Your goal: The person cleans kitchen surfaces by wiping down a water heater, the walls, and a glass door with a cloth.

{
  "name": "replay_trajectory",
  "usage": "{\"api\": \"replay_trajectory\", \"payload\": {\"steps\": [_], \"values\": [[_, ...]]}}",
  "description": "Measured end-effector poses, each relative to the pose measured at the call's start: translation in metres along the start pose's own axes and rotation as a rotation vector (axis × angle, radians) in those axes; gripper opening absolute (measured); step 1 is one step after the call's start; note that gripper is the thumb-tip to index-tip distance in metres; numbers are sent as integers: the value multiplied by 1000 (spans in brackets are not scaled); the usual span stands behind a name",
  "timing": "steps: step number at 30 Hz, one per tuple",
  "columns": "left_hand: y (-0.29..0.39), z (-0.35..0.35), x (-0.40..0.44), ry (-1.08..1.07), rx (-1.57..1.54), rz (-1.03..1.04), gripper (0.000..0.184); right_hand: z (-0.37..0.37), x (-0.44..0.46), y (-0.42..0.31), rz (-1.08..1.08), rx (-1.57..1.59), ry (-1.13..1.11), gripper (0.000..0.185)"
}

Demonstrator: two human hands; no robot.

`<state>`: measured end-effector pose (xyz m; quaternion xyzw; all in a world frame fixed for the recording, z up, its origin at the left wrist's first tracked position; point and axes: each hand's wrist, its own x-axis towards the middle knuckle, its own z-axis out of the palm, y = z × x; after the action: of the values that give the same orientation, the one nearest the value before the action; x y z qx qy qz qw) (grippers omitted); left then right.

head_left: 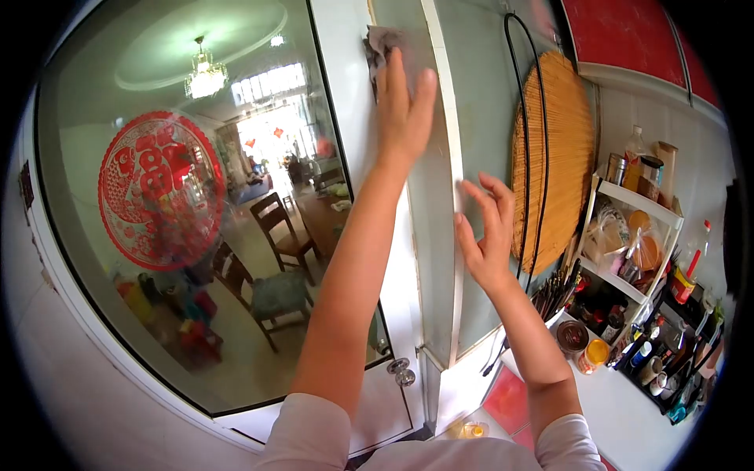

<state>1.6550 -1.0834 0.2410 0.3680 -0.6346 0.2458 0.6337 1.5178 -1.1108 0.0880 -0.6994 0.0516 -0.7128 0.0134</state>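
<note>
High up, my left hand [404, 118] presses a crumpled grey-brown cloth [383, 41] against the narrow panel beside the white door frame [357, 94]. Its fingers point upward over the cloth, and the thumb stands apart. My right hand [490, 235] is lower and to the right, with fingers spread and nothing in it. Its fingertips are close to the pale wall edge [454, 196]; whether they touch it I cannot tell.
On the left is a glass door with a round red decoration [161, 190] and a round metal knob [404, 375]. At right, a woven round board [554, 157] hangs behind a black looped cord. A white rack [628, 235] of jars stands on the counter [609, 412] beneath red cabinets [628, 39].
</note>
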Motion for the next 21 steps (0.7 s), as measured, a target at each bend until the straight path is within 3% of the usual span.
{"api": "replay_trajectory", "payload": {"steps": [5, 8, 14, 18, 21], "values": [[27, 13, -62, -36, 188, 224, 68, 10, 15, 14, -73, -20, -96, 74], [34, 17, -48, -55, 195, 127, 63, 22, 14, 10, -112, -56, -104, 77], [23, 10, 53, 58, 410, 364, 55, 27, 17, 13, -86, -77, -17, 77], [24, 15, 71, 73, 465, 324, 54, 30, 12, 14, -57, -44, 2, 74], [11, 13, 108, 138, 433, 416, 55, 36, 9, 16, -80, -40, 39, 71]]}}
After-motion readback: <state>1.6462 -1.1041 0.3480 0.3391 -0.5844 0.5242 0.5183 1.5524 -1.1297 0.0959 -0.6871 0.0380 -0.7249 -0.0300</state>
